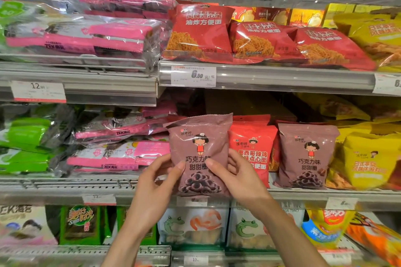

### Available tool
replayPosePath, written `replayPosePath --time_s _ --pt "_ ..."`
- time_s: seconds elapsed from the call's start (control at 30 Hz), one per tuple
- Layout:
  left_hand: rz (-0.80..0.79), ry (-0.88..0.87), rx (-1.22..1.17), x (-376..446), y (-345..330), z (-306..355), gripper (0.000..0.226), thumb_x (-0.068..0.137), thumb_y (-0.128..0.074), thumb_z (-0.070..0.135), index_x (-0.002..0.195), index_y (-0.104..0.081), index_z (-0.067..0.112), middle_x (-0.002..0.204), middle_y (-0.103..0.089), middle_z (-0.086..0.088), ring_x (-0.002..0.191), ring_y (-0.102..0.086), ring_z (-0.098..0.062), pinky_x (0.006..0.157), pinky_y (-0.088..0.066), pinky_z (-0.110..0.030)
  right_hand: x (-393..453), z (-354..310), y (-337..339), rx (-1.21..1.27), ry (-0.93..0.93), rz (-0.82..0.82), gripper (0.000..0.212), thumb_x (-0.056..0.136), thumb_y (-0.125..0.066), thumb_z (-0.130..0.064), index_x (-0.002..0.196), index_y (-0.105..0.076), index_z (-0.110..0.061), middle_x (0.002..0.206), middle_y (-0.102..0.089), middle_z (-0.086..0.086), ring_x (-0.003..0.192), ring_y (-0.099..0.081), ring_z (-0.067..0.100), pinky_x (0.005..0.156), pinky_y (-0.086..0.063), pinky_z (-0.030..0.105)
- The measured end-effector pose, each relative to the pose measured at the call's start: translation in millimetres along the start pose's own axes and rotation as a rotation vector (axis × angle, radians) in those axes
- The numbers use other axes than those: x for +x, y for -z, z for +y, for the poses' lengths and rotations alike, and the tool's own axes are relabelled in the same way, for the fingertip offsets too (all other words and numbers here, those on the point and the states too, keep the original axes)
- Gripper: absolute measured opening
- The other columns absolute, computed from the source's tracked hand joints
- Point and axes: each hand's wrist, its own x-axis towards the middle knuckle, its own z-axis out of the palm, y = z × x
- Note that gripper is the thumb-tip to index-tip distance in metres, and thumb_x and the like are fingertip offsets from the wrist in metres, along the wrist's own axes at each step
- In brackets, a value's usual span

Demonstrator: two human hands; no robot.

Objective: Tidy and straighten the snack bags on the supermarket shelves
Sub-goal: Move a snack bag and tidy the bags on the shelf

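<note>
A brown chocolate snack bag stands upright at the front of the middle shelf. My left hand grips its lower left edge, thumb across the front. My right hand grips its lower right edge, thumb on the front as well. Just to the right stands a red snack bag, partly behind my right hand. A second brown bag stands further right, upright.
Yellow bags fill the right end of the middle shelf. Pink and green seaweed packs lie stacked on the left. Red noodle-snack bags line the upper shelf. White and green bags stand on the lower shelf below my arms.
</note>
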Motion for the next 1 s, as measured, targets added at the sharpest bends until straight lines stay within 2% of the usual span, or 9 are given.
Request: replayPosePath --time_s 0.1,0.23,0.33,0.4,0.5,0.6,0.77,0.93,1.0 --pt "-0.034 0.049 -0.036 -5.1 -1.0 -3.1 0.02 0.098 -0.059 0.03 0.116 -0.068 0.031 0.105 -0.074 0.022 0.096 -0.069 0.003 0.074 -0.052 -0.011 -14.0 -0.3 10.3 0.021 0.004 0.021 0.042 0.081 -0.077 -0.04 0.117 -0.064 -0.022 0.105 -0.078 -0.007 0.101 -0.074 0.011 0.094 -0.058 0.032" --pt "0.02 0.095 -0.021 -11.4 -2.8 -17.5 0.02 0.098 -0.06 0.036 0.115 -0.069 0.036 0.107 -0.072 0.026 0.101 -0.065 0.008 0.088 -0.053 -0.024 -33.2 11.7 29.0 0.049 -0.036 0.089 0.027 0.091 -0.075 -0.029 0.109 -0.066 -0.012 0.091 -0.077 -0.005 0.09 -0.072 0.007 0.081 -0.05 0.014" --pt "0.007 0.134 -0.04 -20.1 -7.2 -30.7 0.016 0.097 -0.063 0.03 0.112 -0.071 0.031 0.107 -0.076 0.012 0.103 -0.069 -0.002 0.091 -0.055 -0.033 -51.2 20.0 43.4 0.049 -0.048 0.159 0.072 0.076 -0.081 -0.057 0.095 -0.048 0.004 0.078 -0.042 0.02 0.077 -0.043 0.021 0.08 -0.036 0.034" --pt "0.005 0.143 -0.031 -27.1 -12.2 -36.8 0.014 0.097 -0.064 0.029 0.109 -0.071 0.03 0.103 -0.077 0.009 0.099 -0.07 -0.005 0.091 -0.055 -0.035 -64.0 26.6 53.2 0.037 -0.049 0.228 0.076 0.072 -0.079 -0.062 0.09 -0.041 0.002 0.079 -0.031 0.02 0.08 -0.035 0.019 0.076 -0.029 0.037" --pt "0.001 0.174 -0.021 -37.4 -24.8 -39.9 0.014 0.096 -0.064 0.029 0.109 -0.071 0.03 0.102 -0.076 0.01 0.098 -0.071 -0.009 0.092 -0.055 -0.034 -82.1 34.9 72.4 0.033 -0.074 0.297 0.073 0.076 -0.08 -0.062 0.095 -0.051 0.002 0.081 -0.049 0.013 0.081 -0.049 0.017 0.079 -0.038 0.039" --pt "-0.009 0.202 -0.023 -45.4 -44.7 -39.8 0.013 0.097 -0.065 0.024 0.107 -0.071 0.031 0.1 -0.077 0.005 0.096 -0.071 -0.016 0.086 -0.059 -0.041 -98.4 40.3 91.9 0.037 -0.103 0.345 0.044 0.08 -0.077 -0.044 0.105 -0.068 -0.008 0.098 -0.076 0.015 0.097 -0.073 0.022 0.089 -0.053 0.039" --pt "0.01 0.199 -0.07 -55.6 -92.4 -21.5 0.01 0.098 -0.064 0.013 0.103 -0.07 0.02 0.095 -0.073 -0.012 0.081 -0.07 -0.011 0.066 -0.055 -0.014 -123.6 45.4 135.1 0.059 -0.109 0.394 0.032 0.084 -0.071 -0.034 0.108 -0.071 -0.013 0.098 -0.079 0.002 0.096 -0.075 0.016 0.073 -0.055 0.02" --pt "0.016 0.171 -0.071 -75.0 -155.3 1.8 0.008 0.096 -0.067 0.024 0.102 -0.071 0.026 0.094 -0.076 0.001 0.091 -0.071 -0.011 0.079 -0.059 -0.036 -147.4 54.8 202.9 0.076 -0.071 0.379 0.028 0.086 -0.07 -0.034 0.107 -0.071 -0.014 0.1 -0.08 0.001 0.094 -0.076 0.013 0.072 -0.055 0.019" --pt "0.024 0.156 -0.084 -85.4 -189.6 11.9 0.009 0.096 -0.066 0.023 0.104 -0.071 0.022 0.094 -0.077 -0.001 0.088 -0.071 -0.011 0.078 -0.055 -0.031 -158.1 60.0 237.7 0.079 -0.062 0.386 0.034 0.081 -0.072 -0.039 0.107 -0.072 -0.017 0.102 -0.079 0.0 0.097 -0.075 0.014 0.082 -0.057 0.03"
